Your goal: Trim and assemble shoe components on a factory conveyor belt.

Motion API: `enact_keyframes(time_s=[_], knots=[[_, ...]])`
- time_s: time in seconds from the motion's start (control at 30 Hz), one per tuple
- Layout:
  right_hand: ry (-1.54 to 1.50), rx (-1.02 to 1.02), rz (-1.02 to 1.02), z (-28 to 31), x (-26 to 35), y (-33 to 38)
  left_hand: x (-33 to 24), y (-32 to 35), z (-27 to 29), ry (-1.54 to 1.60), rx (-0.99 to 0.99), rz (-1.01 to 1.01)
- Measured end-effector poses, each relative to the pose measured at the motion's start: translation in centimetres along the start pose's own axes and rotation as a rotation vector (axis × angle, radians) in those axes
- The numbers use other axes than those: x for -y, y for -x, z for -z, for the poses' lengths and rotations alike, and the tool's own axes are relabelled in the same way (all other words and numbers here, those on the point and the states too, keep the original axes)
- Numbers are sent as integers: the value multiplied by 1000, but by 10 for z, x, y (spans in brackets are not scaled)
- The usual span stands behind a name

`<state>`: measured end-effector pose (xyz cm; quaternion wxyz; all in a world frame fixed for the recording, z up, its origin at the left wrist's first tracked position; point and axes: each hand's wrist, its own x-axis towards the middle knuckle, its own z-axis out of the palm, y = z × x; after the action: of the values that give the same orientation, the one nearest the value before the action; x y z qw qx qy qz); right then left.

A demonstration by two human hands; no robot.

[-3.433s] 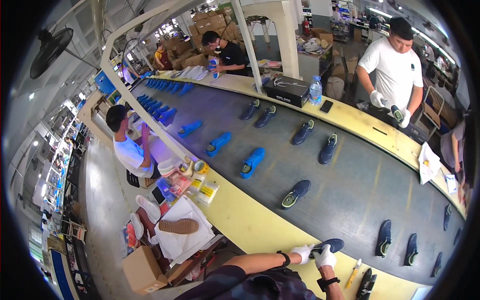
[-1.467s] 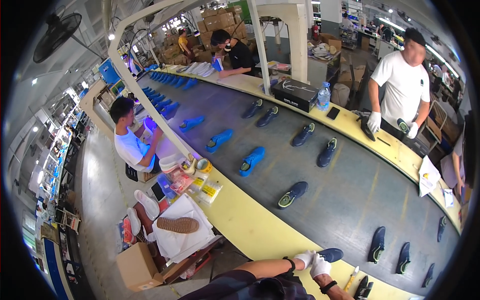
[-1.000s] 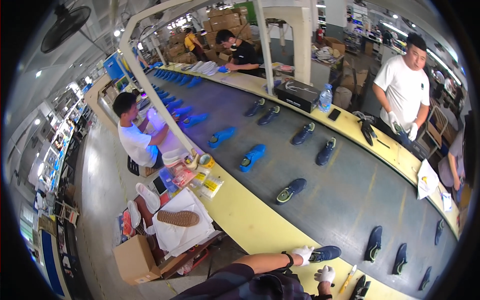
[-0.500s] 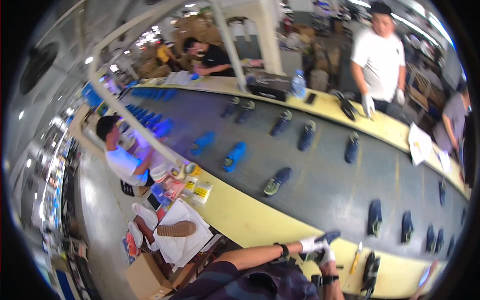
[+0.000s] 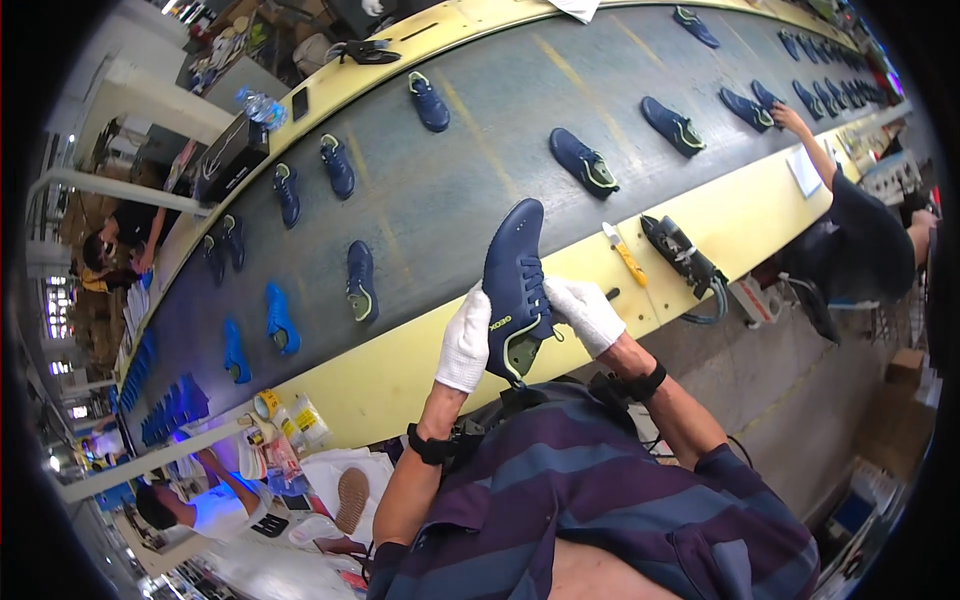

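I held 1 navy shoe (image 5: 513,290) raised above the yellow bench edge (image 5: 400,375), my left hand (image 5: 464,342) and right hand (image 5: 583,312) both closed around it; earlier it rested by the belt (image 5: 450,170).

A long dark conveyor belt (image 5: 480,150) is bordered on both long edges by yellow worktop strips (image 5: 700,215). Grey concrete floor (image 5: 800,400) is seen beside the near strip, with cardboard boxes (image 5: 905,365) at its far edge. White frame posts (image 5: 120,185) are set along the far side, where stacked goods are dimly lit.
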<state>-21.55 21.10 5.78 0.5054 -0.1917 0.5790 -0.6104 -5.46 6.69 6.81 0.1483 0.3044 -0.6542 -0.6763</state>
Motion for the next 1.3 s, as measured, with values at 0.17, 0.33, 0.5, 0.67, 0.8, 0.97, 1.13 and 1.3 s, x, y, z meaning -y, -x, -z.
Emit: enact_keyframes(time_s=[0.17, 0.33, 0.5, 0.67, 0.8, 0.97, 1.13, 1.3], knots=[[69, -31, 32, 9, 9, 20, -30, 14, -13, -51, 34, 7], [40, -24, 36, 7, 24, 34, -42, 20, -13, 306, 97, 290], [-46, 2, 40, 2, 38, 42, -30, 24, 2, 612, 291, 485], [-16, 35, 29, -4, 39, 44, -28, 30, -1, 914, 389, 503], [-6, 26, 24, -3, 34, 43, -16, 34, -1, 1173, 434, 483], [4, 32, 7, -2, 27, 39, -6, 35, -2, 1329, 260, 622], [-6, 21, -49, 0, 9, 36, 4, 21, -6, 1314, 107, 807], [280, -172, 10, 63, -40, 8, 71, -5, -2, 1328, 12, 996]])
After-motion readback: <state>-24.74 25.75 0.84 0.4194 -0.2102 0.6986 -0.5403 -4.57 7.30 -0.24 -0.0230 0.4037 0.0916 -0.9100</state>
